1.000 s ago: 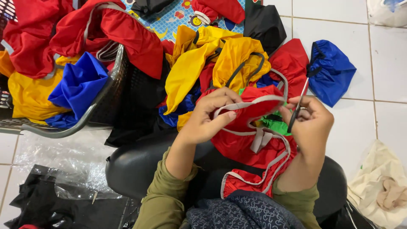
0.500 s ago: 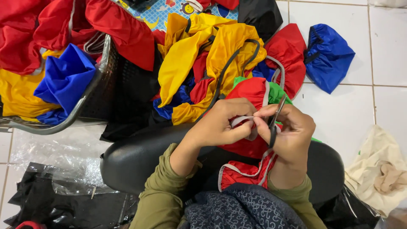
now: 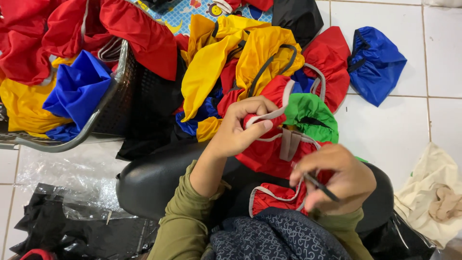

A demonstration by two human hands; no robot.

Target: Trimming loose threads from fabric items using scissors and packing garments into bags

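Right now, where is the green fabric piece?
In the head view, the green fabric piece lies right of centre, just right of the left hand, above the red piece with grey straps.

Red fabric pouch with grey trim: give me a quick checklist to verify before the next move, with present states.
1. Left hand pinching the grey trim of the red fabric pouch: ok.
2. Right hand holding the thin dark tool: ok.
3. Tool tip clear of the left fingers: ok, hands apart.
4. Pouch supported on the black cushioned stool: ok.
5. What kind of tool it is: cannot tell.
6. Stitching state of the trim: cannot tell.
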